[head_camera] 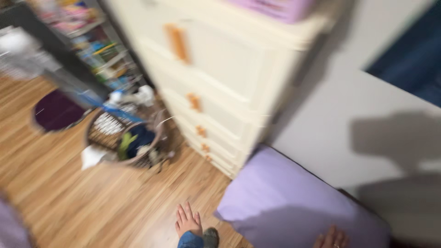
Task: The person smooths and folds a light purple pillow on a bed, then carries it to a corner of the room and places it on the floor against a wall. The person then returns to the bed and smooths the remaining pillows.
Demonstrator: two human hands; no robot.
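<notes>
Lilac bedding (285, 202) lies nearest, the right hand (331, 238) resting on its lower edge, grip impossible to tell. The left hand (188, 221) hangs spread and empty over the wooden floor (92, 202). Nothing is lifted yet. Farther off stand a cluttered basket (124, 138) and a cream drawer chest (220, 78).

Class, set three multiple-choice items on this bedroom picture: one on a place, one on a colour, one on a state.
1. Where does the basket stand?
A. on the wooden floor
B. on the dresser
C. on the bed

2. What colour are the handles of the cream dresser?
A. blue
B. orange
C. black

3. How is the left hand?
A. fist clenched
B. gripping a cup
C. open, fingers spread, holding nothing

Answers: 1 A, it stands on the floorboards beside the dresser; 2 B, each drawer shows an orange handle; 3 C, the fingers are stretched out over the floor.
</notes>
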